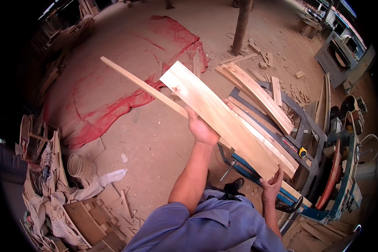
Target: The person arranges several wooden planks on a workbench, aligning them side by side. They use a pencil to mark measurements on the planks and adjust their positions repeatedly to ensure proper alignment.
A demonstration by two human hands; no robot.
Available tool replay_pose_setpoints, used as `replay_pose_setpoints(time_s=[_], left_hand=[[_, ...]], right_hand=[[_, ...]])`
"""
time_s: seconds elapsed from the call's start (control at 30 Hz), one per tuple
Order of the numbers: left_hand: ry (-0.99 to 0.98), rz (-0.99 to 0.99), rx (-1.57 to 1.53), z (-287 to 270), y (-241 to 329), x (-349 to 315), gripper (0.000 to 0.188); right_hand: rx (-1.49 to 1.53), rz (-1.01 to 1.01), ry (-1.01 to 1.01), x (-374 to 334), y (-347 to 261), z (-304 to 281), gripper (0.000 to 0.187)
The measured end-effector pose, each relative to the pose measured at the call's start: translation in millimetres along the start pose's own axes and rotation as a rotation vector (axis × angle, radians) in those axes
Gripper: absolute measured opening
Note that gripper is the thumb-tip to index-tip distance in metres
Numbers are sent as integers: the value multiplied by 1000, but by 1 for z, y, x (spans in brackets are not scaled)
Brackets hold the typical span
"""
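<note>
A wide, pale wooden board [216, 113] slants across the middle, held up in front of me. My left hand [202, 129] grips its left long edge, thumb up along the side and the other fingers hidden underneath. Closed on the near end of the same board is my right hand [273, 185], its fingers at the corner. Just right of the board lies another plank [277, 151], close alongside it. A long thin wooden strip [143, 87] passes below the board and left hand, over a blue metal frame [252, 169].
More planks [256, 92] rest on a dark metal frame [319, 143], near a yellow-and-black tape measure [302, 152]. A wooden post [241, 27] stands ahead among offcuts. Red sheeting [101, 122] covers floor to the left. A bucket [80, 166] and cloth heap [54, 201] sit lower left.
</note>
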State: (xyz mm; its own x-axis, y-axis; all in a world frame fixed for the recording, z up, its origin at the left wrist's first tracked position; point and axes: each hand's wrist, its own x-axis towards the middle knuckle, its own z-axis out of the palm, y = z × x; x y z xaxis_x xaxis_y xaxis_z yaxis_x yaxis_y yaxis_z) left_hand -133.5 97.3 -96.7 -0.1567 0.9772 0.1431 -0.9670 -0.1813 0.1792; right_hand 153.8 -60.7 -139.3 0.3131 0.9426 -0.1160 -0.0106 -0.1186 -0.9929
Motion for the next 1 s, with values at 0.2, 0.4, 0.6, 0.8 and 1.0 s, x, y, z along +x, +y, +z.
replay_pose_setpoints(time_s=[0.2,0.4,0.6,0.8,1.0], left_hand=[[-44,88,174,-19,12,63,76],[333,-89,716,-85,-23,120,33],[133,-374,1367,-115,-57,146,45],[144,-559,1855,-129,-82,164,63],[2,-788,1838,-161,-57,167,60]], right_hand=[[75,58,-52,58,-21,-72,96],[14,156,102,143,6,-176,73],[-390,185,221,178,18,-199,58],[-886,441,102,193,42,-200,66],[-311,288,228,160,68,-193,65]])
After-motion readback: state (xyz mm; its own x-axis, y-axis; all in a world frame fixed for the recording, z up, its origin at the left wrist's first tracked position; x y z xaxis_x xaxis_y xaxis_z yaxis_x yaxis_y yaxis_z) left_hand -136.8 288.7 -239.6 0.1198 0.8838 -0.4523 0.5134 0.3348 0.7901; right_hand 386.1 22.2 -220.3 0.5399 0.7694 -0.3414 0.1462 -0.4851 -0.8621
